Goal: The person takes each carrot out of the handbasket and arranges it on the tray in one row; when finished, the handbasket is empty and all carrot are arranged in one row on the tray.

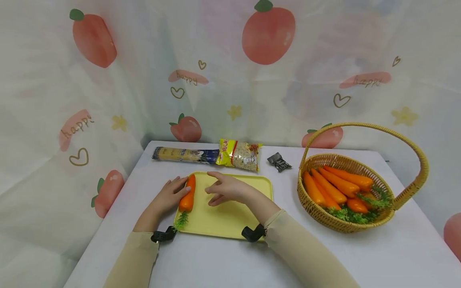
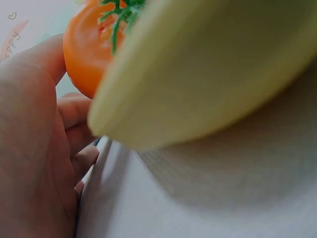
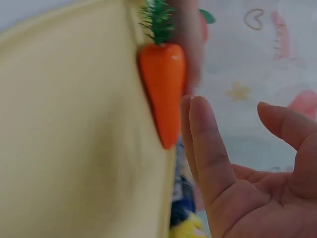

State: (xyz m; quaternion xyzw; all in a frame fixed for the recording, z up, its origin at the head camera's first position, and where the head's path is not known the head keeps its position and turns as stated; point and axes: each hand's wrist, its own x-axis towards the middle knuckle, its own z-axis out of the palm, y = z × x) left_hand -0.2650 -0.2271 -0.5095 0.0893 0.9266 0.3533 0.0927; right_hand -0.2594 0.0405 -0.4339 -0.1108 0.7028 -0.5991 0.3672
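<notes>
An orange carrot with a green leafy top (image 1: 187,195) lies along the left edge of a yellow tray (image 1: 230,212). My left hand (image 1: 170,195) is at the carrot's left side, its thumb against the carrot and its fingers beside the tray's edge. In the left wrist view the thumb meets the orange carrot (image 2: 86,54), while the tray's underside (image 2: 198,94) hides part of it. Over the middle of the tray, my right hand (image 1: 230,189) hovers with spread, loosely bent fingers and holds nothing. The right wrist view shows its fingers apart from the carrot (image 3: 163,84).
At the right stands a wicker basket (image 1: 313,212) with a tall handle, holding several carrots (image 1: 338,186). Behind the tray lie a long pasta packet (image 1: 183,155), a yellow and clear food bag (image 1: 239,155) and a small black packet (image 1: 279,161). A patterned curtain (image 1: 223,104) hangs behind the table.
</notes>
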